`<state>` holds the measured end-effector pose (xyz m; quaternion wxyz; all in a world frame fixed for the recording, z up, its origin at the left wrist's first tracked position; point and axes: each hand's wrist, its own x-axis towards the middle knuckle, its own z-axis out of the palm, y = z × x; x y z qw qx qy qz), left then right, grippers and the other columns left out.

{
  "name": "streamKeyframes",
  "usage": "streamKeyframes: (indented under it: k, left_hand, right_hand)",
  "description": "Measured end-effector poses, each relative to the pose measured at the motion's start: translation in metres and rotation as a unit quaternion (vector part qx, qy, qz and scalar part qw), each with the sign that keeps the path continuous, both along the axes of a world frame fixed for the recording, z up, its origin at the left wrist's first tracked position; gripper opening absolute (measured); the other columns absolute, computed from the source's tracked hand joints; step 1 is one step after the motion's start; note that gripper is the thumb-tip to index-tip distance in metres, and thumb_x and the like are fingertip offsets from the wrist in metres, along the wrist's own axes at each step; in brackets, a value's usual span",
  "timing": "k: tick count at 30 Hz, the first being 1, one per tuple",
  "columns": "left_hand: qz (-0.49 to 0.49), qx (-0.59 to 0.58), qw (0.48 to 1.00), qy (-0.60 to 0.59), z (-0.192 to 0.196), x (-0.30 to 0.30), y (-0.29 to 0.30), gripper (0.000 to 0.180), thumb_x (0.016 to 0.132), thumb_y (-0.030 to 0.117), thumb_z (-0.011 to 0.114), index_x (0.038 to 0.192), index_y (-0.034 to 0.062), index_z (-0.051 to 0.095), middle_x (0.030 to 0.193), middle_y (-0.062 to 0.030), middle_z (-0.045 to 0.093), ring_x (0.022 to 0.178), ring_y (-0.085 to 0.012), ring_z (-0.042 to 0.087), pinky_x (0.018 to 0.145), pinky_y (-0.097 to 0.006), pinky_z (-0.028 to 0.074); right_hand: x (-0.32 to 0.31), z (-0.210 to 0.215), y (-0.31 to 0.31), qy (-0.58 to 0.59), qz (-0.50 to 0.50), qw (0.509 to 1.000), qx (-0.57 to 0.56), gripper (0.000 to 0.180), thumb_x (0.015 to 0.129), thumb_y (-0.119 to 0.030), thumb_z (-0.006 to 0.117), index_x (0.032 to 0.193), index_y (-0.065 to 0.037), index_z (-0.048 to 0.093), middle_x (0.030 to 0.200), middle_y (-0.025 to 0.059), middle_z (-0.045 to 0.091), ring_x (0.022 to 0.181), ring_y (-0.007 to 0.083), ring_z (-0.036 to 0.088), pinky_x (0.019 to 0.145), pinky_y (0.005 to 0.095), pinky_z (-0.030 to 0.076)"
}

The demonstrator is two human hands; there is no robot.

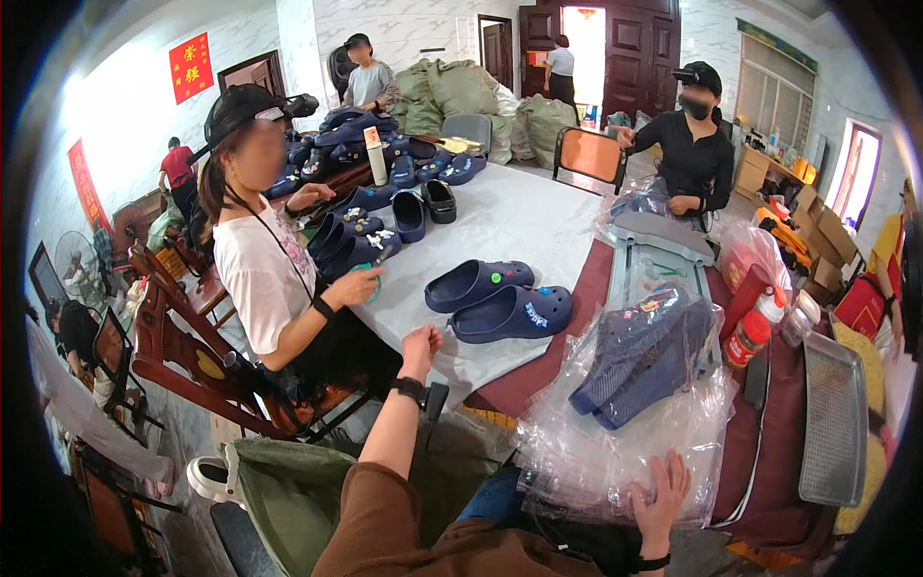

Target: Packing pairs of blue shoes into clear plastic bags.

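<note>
A pair of navy clogs with small charms [511,315] stands on the white-covered table, toes to the right. Just left of the nearer clog is my left hand [419,350], fingers curled closed and apart from the shoe; whether anything is in it is hidden. My right hand [661,492] lies with fingers spread on a stack of clear plastic bags [586,471] at the table's near edge. On top of that stack rests another navy pair inside a clear bag [639,361], soles partly showing.
A grey bag sealer [663,240] stands beyond the bagged pair. At right are a red-lidded jar [748,338] and a metal mesh tray [833,423]. A co-worker at left holds teal-handled scissors [367,273] beside more navy clogs [356,245]. Another person [687,159] sits across.
</note>
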<state>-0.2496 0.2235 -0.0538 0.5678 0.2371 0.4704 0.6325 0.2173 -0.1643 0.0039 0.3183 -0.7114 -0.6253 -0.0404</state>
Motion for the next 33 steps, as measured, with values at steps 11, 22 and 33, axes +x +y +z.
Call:
streamKeyframes:
  k: [11, 22, 33]
  left_hand:
    - [-0.220, 0.249, 0.851, 0.406, 0.062, 0.135, -0.176, 0.026, 0.095, 0.019, 0.071, 0.114, 0.0019, 0.072, 0.097, -0.0074, 0.072, 0.090, -0.0199, 0.069, 0.080, -0.033, 0.055]
    - [-0.188, 0.440, 0.681, 0.554, 0.102, 0.200, -0.245, 0.073, 0.080, 0.042, 0.085, 0.141, 0.0119, 0.057, 0.159, -0.0224, 0.034, 0.148, -0.0475, 0.028, 0.118, -0.056, 0.033]
    - [-0.177, 0.404, 0.707, 0.553, 0.090, 0.227, -0.248, 0.090, 0.081, 0.041, 0.085, 0.155, 0.0141, 0.043, 0.164, -0.0281, 0.021, 0.146, -0.0513, 0.029, 0.117, -0.055, 0.034]
  right_hand:
    - [0.002, 0.003, -0.004, -0.004, -0.011, 1.000, 0.008, 0.060, 0.079, -0.038, 0.077, 0.130, -0.008, 0.065, 0.151, 0.0198, 0.049, 0.141, 0.0419, 0.042, 0.121, 0.0556, 0.023]
    - [-0.001, 0.003, 0.000, 0.011, -0.009, 1.000, 0.011, 0.058, 0.078, -0.038, 0.077, 0.127, -0.009, 0.066, 0.150, 0.0203, 0.049, 0.141, 0.0425, 0.042, 0.120, 0.0562, 0.024]
    - [0.002, -0.005, -0.001, 0.006, -0.003, 1.000, 0.017, 0.060, 0.075, -0.035, 0.078, 0.128, -0.009, 0.065, 0.150, 0.0211, 0.049, 0.140, 0.0429, 0.043, 0.120, 0.0577, 0.024]
